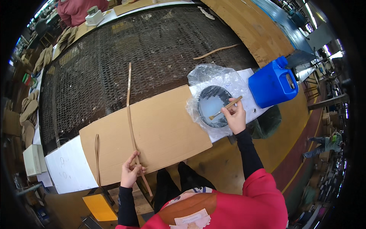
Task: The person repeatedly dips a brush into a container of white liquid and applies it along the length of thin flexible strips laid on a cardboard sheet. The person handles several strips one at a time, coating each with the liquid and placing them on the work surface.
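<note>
A long, narrow tan strip (131, 126) runs across the cardboard sheet (167, 126), its far end reaching over the mesh. My left hand (132, 168) pinches this strip near its close end, at the cardboard's front edge. In my right hand (235, 116) is a small paintbrush (231, 104) with a wooden handle, its bristles low over a dark round tub (215, 88). Milky, pale liquid (210, 107) lies in the tub; whether the bristles touch it I cannot tell. Clear plastic film (194, 108) wraps around the tub. A second, looped strip (97, 152) rests on the cardboard's left side.
A blue jerrycan (268, 84) stands right of the tub. Behind the cardboard stretches a wide dark mesh (152, 53), with another strip (215, 51) on it. Sole-shaped pieces (28, 110) are piled along the left edge. A person in a red top (78, 11) is at the far left.
</note>
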